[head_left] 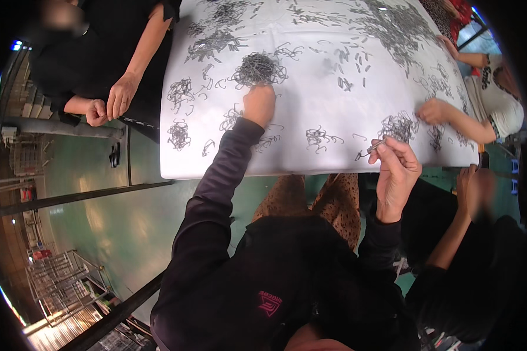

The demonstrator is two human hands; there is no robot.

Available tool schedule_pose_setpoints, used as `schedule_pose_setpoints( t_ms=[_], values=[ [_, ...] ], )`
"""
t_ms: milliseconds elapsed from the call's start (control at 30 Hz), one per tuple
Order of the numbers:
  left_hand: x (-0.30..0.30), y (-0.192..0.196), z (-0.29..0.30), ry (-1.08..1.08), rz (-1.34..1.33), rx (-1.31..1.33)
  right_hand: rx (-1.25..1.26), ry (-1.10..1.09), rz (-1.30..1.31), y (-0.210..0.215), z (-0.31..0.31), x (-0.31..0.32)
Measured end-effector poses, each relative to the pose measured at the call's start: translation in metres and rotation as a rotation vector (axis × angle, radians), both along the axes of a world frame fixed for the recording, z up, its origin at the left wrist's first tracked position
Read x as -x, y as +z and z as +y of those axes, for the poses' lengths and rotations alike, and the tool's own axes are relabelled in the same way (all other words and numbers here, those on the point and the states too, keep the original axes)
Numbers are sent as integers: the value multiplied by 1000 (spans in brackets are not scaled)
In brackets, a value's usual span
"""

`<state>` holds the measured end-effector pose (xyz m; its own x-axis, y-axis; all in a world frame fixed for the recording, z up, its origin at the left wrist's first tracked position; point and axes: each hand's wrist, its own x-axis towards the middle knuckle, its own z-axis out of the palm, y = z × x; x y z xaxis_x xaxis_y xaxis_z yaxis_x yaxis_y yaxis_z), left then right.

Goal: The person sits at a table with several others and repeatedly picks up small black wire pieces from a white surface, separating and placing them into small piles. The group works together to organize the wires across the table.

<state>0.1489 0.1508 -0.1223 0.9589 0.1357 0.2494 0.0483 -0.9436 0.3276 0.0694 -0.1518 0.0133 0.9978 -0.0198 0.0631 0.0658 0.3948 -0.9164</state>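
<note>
Wire hooks: your left hand (259, 105) rests on the near edge of a tangled pile (259, 69) at 12 o'clock on the white table (310, 99).
Left fingers: curled together against the pile; you cannot tell whether they grip any.
Right hand (397, 169): at 3 o'clock, fingertips pinched on a thin metal piece (371, 149).
Around: smaller clumps (179, 93) at 10 o'clock, loose hooks (392, 26) at 1 o'clock.
Others: a co-worker's hands (108, 102) at 9, another's hand (433, 111) at 3.
</note>
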Motion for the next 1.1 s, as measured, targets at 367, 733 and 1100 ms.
schedule_pose_setpoints(
  t_ms=[367, 733, 1100],
  values=[
    [60, 28, -61, -564, -222, 176, 44, -145, -36, 10, -48, 38],
    [12, 28, 11, -57, -196, 68, 32, -142, -3, 7, -45, 35],
    [-16, 13, 32, -168, -41, -167, 73, -125, -45, 24, -38, 25]
  ],
)
